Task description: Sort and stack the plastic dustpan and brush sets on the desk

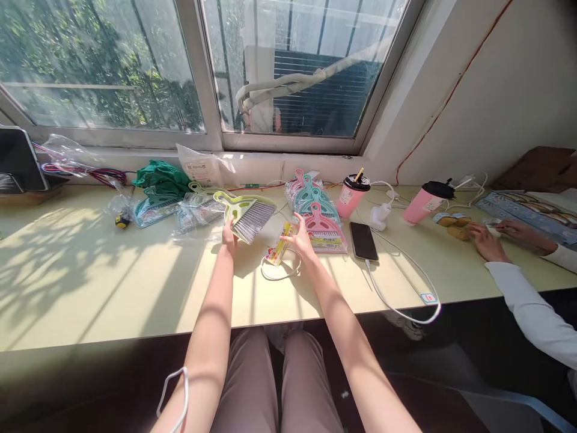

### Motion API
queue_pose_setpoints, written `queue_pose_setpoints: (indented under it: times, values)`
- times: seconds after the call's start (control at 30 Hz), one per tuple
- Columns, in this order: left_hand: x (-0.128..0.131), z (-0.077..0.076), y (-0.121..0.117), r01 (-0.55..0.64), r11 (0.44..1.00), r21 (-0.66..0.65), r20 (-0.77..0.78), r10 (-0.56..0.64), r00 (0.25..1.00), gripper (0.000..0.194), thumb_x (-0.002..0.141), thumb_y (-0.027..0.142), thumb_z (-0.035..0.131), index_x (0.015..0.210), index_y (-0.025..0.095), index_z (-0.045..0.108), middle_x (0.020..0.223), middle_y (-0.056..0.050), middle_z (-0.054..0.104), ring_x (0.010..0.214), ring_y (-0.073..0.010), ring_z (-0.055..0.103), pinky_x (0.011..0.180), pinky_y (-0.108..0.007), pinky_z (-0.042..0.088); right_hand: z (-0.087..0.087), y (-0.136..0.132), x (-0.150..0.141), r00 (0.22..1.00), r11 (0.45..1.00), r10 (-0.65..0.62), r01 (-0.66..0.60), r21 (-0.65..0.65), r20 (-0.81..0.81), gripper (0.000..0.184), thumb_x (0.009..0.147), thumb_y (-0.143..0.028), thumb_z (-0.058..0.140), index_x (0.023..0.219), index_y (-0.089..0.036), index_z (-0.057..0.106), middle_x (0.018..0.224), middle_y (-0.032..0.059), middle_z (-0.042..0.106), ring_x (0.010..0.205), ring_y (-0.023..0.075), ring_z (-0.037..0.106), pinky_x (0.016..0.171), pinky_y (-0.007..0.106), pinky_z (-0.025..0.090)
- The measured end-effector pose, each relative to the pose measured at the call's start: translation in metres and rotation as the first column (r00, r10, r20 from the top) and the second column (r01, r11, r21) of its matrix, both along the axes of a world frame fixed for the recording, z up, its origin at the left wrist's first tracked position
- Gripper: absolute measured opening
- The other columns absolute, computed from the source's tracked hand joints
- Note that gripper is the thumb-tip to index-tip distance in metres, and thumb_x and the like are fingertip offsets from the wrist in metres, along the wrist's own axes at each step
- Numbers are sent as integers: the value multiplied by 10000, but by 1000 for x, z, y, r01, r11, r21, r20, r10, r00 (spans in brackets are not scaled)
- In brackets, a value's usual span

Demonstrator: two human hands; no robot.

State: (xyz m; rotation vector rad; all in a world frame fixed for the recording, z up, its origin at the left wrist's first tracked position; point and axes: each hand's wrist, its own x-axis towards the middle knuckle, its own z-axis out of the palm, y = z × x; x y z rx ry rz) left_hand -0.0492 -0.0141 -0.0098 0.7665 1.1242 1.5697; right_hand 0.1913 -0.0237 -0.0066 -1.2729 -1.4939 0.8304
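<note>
In my left hand (229, 236) is a light green dustpan (234, 207) with a grey-bristled brush (255, 220) lying in it, tilted above the table. The fingers close on the dustpan's lower left edge. My right hand (301, 240) has its thumb and fingers spread, just over a yellow printed label strip (279, 245); whether it touches the strip I cannot tell. A white cable loop (280, 278) lies under the strip. Right of that hand, several pink and teal dustpan sets overlap, a pink dustpan (322, 225) in front.
Wrapped dustpan sets (198, 211) and a green bag (162, 176) lie at left, near a yellow-black tape measure (121, 220). Toward the right are a charging phone (363, 242), a pink cup (349, 201) and another pink cup (421, 205). A co-worker's hands (489, 242) work at far right.
</note>
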Motion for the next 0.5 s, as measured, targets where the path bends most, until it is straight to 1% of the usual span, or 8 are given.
queue_pose_setpoints:
  times: [0.07, 0.1, 0.13, 0.2, 0.3, 0.37, 0.43, 0.5]
  values:
    - [-12, 4, -1, -140, 990, -16, 111, 141, 984, 574, 1008, 620, 513, 1227, 124, 704, 1141, -151, 793, 1130, -249, 744, 995, -353, 587, -2, -1, 0, 986, 997, -62, 55, 46, 152, 749, 697, -226, 818, 1393, -262, 543, 1164, 76, 717, 964, 251, 684, 853, 370, 528]
    - [-14, 8, -2, -186, 983, -1, 157, 183, 970, 583, 999, 627, 526, 1252, 134, 704, 1161, -150, 790, 1152, -246, 741, 1004, -349, 588, -5, -1, -1, 972, 994, -98, 86, 66, 213, 731, 723, -215, 802, 1402, -262, 533, 1170, 86, 715, 946, 255, 687, 842, 371, 522]
    - [-14, 11, -3, -197, 980, 36, 183, 187, 965, 597, 990, 639, 537, 1286, 147, 700, 1190, -148, 785, 1178, -245, 735, 1017, -352, 589, -7, -1, -1, 956, 990, -133, 114, 87, 261, 687, 758, -208, 782, 1396, -263, 532, 1153, 91, 719, 908, 254, 688, 819, 366, 513]
    - [-9, 19, -7, -162, 981, 103, 210, 138, 968, 632, 965, 665, 560, 1345, 176, 689, 1244, -147, 773, 1217, -253, 726, 1040, -375, 591, -11, -2, -3, 926, 983, -170, 137, 120, 336, 563, 837, -191, 731, 1362, -263, 542, 1066, 88, 739, 813, 245, 676, 771, 354, 489]
    - [1, 28, -12, -77, 989, 130, 225, 46, 973, 666, 942, 680, 590, 1402, 206, 671, 1305, -140, 758, 1258, -271, 714, 1067, -407, 591, -14, 0, -4, 871, 983, -184, 153, 105, 455, 388, 914, -179, 709, 1272, -248, 579, 928, 81, 750, 750, 246, 663, 748, 347, 447]
    - [7, 31, -14, -39, 993, 110, 232, 12, 973, 675, 937, 676, 601, 1417, 207, 666, 1307, -136, 760, 1272, -286, 711, 1079, -425, 592, -13, 1, -4, 816, 981, -194, 172, 92, 544, 240, 932, -179, 728, 1144, -234, 630, 903, 87, 745, 771, 245, 671, 742, 333, 420]
    - [12, 33, -14, -9, 996, 91, 236, -13, 972, 680, 939, 665, 603, 1426, 194, 660, 1286, -136, 769, 1270, -301, 714, 1087, -444, 593, -11, 1, -4, 753, 983, -183, 142, 116, 632, 94, 940, -149, 720, 968, -219, 664, 909, 98, 741, 809, 233, 669, 736, 318, 400]
    - [15, 32, -13, 9, 997, 79, 229, -27, 973, 674, 947, 641, 599, 1431, 175, 654, 1260, -140, 778, 1262, -311, 719, 1093, -460, 591, -9, 2, -4, 687, 982, -180, 91, 163, 704, 141, 944, -96, 678, 853, -203, 669, 925, 111, 740, 857, 233, 655, 750, 318, 397]
